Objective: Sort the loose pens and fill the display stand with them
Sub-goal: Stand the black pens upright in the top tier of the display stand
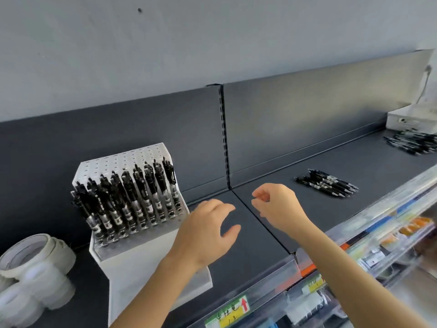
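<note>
A white display stand (pixel 151 254) with a perforated sloped face stands on the dark shelf at the left. Its lower rows hold several black pens (pixel 127 200); the upper holes are bare. A small bunch of loose black pens (pixel 327 183) lies on the shelf to the right, and a larger heap of pens (pixel 413 143) lies at the far right. My left hand (pixel 208 230) hovers just right of the stand, fingers relaxed, holding nothing. My right hand (pixel 276 204) hangs above the shelf with loosely curled fingers and holds nothing.
Rolls of clear tape (pixel 35 261) sit left of the stand. A white box (pixel 411 119) stands at the far right back. The dark shelf (pixel 260 233) has a clear plastic front rail with price labels (pixel 227 313). Lower shelves with goods lie below right.
</note>
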Demonstrator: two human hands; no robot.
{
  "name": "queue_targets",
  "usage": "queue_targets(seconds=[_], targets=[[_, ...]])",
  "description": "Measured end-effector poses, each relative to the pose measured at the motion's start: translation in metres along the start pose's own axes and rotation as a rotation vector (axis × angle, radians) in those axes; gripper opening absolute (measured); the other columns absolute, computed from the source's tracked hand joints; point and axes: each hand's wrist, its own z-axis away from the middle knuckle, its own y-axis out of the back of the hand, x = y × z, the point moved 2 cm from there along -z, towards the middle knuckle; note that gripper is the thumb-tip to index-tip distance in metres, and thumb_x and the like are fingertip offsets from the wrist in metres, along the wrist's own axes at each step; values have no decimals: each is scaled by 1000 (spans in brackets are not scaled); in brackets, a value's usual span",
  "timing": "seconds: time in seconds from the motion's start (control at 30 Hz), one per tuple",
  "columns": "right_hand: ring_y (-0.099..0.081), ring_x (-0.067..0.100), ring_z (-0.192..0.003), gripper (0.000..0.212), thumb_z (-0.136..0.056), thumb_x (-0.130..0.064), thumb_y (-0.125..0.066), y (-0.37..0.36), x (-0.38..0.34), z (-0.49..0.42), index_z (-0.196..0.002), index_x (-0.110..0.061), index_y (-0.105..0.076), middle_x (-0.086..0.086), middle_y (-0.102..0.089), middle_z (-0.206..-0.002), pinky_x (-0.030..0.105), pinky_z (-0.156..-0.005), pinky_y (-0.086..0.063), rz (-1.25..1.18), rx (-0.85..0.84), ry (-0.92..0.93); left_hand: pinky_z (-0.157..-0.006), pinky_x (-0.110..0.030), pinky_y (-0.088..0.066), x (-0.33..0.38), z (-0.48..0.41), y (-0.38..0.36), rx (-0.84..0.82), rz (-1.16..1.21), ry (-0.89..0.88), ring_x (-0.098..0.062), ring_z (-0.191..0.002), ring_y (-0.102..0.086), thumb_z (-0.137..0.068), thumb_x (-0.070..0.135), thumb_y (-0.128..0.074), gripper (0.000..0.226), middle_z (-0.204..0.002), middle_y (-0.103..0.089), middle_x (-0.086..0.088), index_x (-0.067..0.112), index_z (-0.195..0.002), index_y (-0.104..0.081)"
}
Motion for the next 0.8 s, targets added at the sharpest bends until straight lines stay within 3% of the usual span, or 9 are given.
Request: queue_targets(seconds=[0.2, 0.4, 0.53, 0.7, 0.8], targets=[[-65, 13, -77, 20, -93, -21, -56, 44, 67, -37, -111, -19, -63, -7, -64, -96, 19, -56, -45, 13, -32, -31, -94, -20, -40, 35, -56, -53, -63, 38, 69, 0, -115, -45, -95, 44, -48, 38, -124, -50, 19, 29, -130, -52], [-65, 16, -80, 22, -93, -20, -56, 108, 147, -89, -114, -16, -63, -5, -65, -96, 25, -65, -50, 89, -82, -47, -92, -21, -43, 88, -131, -120, -115, 107, 168, -1, -112, -51, -96, 43, -48, 37, -126, -51, 19, 30, -131, -52], [-67, 23, -78, 12, -91, -16, -57, 139, 199, -122, -100, -16, -65, -3, -67, -87, 37, -73, -57, 156, -100, -97, -93, -24, -45, 114, -166, -162, -190, 110, 233, -5, -112, -54, -97, 40, -48, 36, -126, -54, 14, 27, -130, -54], [-65, 32, -91, 18, -86, -11, -54, 154, 251, -158, -98, -3, -65, 11, -68, -96, 39, -75, -55, 283, -115, -148, -91, -30, -49, 127, -199, -197, -268, 86, 329, -11, -109, -57, -96, 38, -49, 34, -124, -56, 10, 25, -127, -56], [-64, 29, -89, 17, -88, -15, -57, 157, 266, -171, -100, -5, -65, 8, -68, -95, 36, -73, -54, 304, -137, -153, -87, -30, -49, 128, -213, -211, -294, 62, 354, -13, -104, -57, -96, 36, -49, 32, -119, -57, 8, 24, -124, -57]])
